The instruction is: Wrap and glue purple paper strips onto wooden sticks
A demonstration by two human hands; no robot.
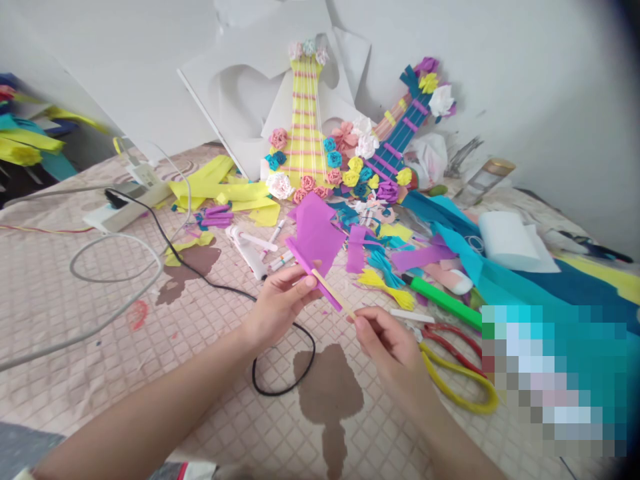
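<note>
Purple strip and wooden stick, side by side between my hands.
My left hand pinches the strip above the tablecloth; my right hand grips the stick's near end. Best practice: hold both parallel, pressing lightly.

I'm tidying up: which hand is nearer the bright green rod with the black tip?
Right. The right hand is close to the bright green rod, just left of it and nearer the wearer; the left hand is farther off to the left.
</note>
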